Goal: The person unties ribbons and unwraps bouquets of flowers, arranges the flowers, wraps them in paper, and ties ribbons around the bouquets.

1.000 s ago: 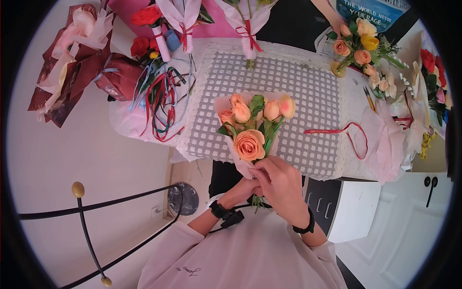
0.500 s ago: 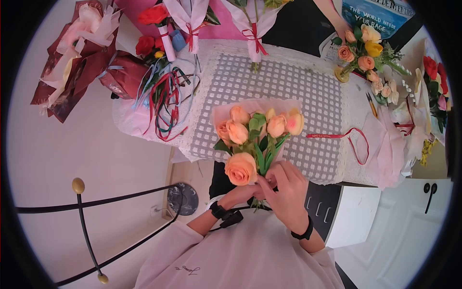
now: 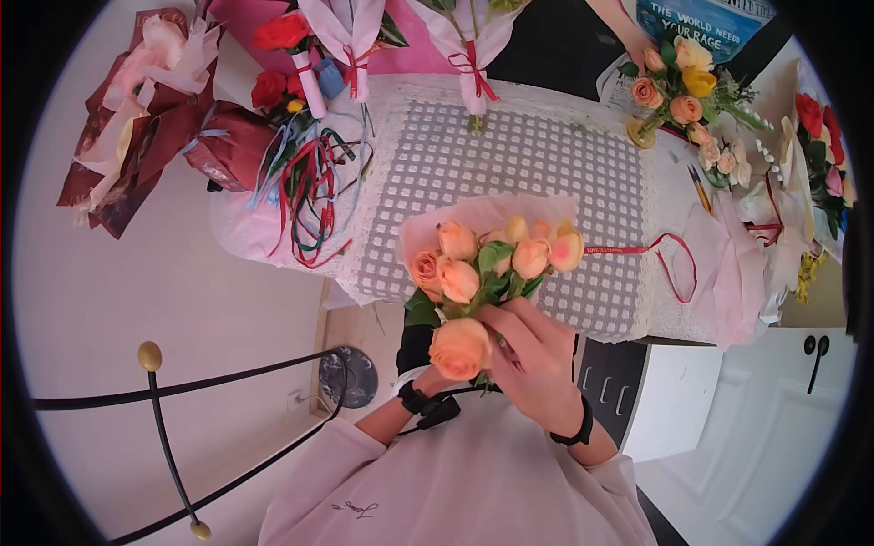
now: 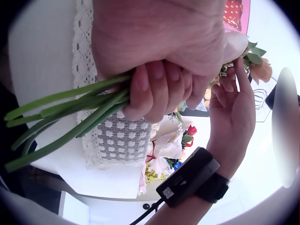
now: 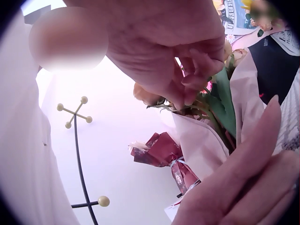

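A bouquet of peach roses and tulips in pale pink wrapping paper (image 3: 542, 207) is held close in front of my body. My left hand (image 4: 159, 42) grips its bundle of green stems (image 4: 70, 97), whose ends stick out past the little finger. In the head view the large front rose (image 3: 460, 348) hides much of that hand. My right hand (image 3: 539, 364) reaches in over the paper's front. Its thumb and fingertips are bent together at that rose's stem, just below the bloom, and pinch it.
A grey checked cushion (image 3: 510, 150) lies under the bouquet. Tangled ribbons (image 3: 309, 191) are at left, a loose red ribbon (image 3: 687, 264) at right. Wrapped bouquets line the far edge. Another person's hand (image 3: 628, 32) is by a flower arrangement (image 3: 687, 84). A black metal rail (image 3: 264, 373) stands left.
The bouquet's top has tipped toward me, and the large rose has come lower and nearer my body. My right hand has moved from the stem gathering up to that rose. The left hand keeps its grip.
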Demonstrator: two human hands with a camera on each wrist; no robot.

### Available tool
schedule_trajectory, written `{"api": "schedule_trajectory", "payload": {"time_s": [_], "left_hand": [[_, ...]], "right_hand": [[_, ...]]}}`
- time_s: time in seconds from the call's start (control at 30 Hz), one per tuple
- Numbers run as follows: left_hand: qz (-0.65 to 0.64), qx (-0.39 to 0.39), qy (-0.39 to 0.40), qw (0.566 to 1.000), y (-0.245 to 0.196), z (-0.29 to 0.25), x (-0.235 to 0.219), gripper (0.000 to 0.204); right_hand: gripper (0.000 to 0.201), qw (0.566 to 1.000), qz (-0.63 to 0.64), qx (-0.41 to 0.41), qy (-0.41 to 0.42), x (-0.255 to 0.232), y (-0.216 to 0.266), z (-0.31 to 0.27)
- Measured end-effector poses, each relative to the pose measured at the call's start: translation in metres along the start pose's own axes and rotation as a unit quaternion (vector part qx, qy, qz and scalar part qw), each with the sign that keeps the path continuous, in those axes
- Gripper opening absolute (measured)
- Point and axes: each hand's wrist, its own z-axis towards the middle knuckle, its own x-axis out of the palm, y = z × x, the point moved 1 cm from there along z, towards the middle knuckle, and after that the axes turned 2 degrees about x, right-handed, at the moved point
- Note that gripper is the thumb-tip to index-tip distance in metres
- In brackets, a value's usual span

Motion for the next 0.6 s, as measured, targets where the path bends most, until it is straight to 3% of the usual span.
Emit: {"api": "schedule_trajectory", "payload": {"time_s": [0.13, 0.6], "left_hand": [[0.002, 0.010, -0.007, 1.000, 0.000, -0.006, -0.002, 0.011], [0.007, 0.015, -0.011, 1.000, 0.006, -0.011, -0.002, 0.014]], "right_hand": [[0.021, 1.000, -0.008, -0.003, -0.012, -0.001, 0.002, 0.001], [0.017, 0.997, -0.004, 0.042, -0.069, -0.012, 0.008, -0.005]]}}
